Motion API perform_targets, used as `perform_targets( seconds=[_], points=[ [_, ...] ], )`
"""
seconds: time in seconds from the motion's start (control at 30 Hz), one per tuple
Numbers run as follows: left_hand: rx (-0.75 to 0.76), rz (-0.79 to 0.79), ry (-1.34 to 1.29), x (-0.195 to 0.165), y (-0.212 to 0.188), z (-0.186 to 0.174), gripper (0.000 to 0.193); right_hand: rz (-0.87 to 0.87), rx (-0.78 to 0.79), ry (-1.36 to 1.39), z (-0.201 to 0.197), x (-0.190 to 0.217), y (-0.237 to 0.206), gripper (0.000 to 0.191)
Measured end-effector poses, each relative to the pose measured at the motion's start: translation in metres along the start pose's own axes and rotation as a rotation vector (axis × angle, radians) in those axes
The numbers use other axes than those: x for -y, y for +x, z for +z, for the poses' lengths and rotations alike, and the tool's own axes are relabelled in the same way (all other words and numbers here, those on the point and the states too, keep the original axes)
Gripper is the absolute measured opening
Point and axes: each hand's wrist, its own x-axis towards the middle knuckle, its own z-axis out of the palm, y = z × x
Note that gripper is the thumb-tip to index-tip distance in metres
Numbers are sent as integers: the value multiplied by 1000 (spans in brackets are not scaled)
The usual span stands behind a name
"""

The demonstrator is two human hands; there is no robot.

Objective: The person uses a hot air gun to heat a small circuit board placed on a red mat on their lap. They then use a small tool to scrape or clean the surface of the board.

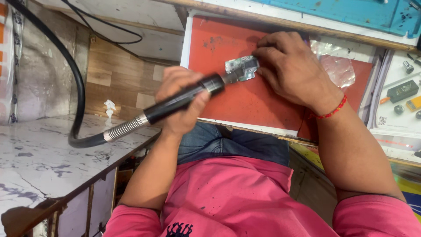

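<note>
Circuit board (240, 69), small and silvery, lies on a red mat (245, 98) near the mat's upper middle, pinned there by the right hand (291, 66).

Head view: the right hand rests palm down on the mat, its fingers (263, 55) curled over the board's right edge and pressing it flat; a red thread bracelet (332, 112) circles the wrist. The left hand (182, 103) is closed around a black rotary handpiece (184, 100), held like a thick pen, with the tip touching the board's left side. A coiled metal spring sleeve (124, 128) joins the handpiece to a black flexible shaft (76, 87) that loops up and away to the upper left. Crumpled clear plastic wrap (337, 66) lies on the mat just beyond the right hand. The mat sits on a work surface (307, 28) with a blue board (351, 11) along its far edge. To the right, printed sheets (394, 118) carry a small black device (402, 91) and a yellow one (413, 103). A white marbled counter (39, 162) stands at the left, well apart from the mat. The person wears a pink shirt (237, 202) and blue jeans (228, 142).
</note>
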Motion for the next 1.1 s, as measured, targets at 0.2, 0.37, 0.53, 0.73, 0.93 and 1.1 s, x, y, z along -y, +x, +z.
perform_targets(
  seconds=[0.2, 0.37, 0.53, 0.73, 0.93, 1.1],
  points=[
    [18, 21, 52, -1, -2, -4, 32, 40, 0, 5, 3, -3, -2, 33],
    [10, -95, -1, -6, 1, -6, 39, 14, -15, 4, 6, -3, -3, 34],
    [-24, -89, 29, -4, -3, -4, 35, 3, -8, -9, 6, -2, -4, 36],
    [31, 29, 105, 6, -8, -6, 31, 23, 5, -6, 6, -2, -2, 34],
    [-160, -68, 40, 7, -9, -3, 31, 21, -3, -10, 7, -1, -2, 35],
    [-16, -50, 57, 5, -1, -6, 38, 3, -1, -3, 9, -1, -3, 32]
  ],
)
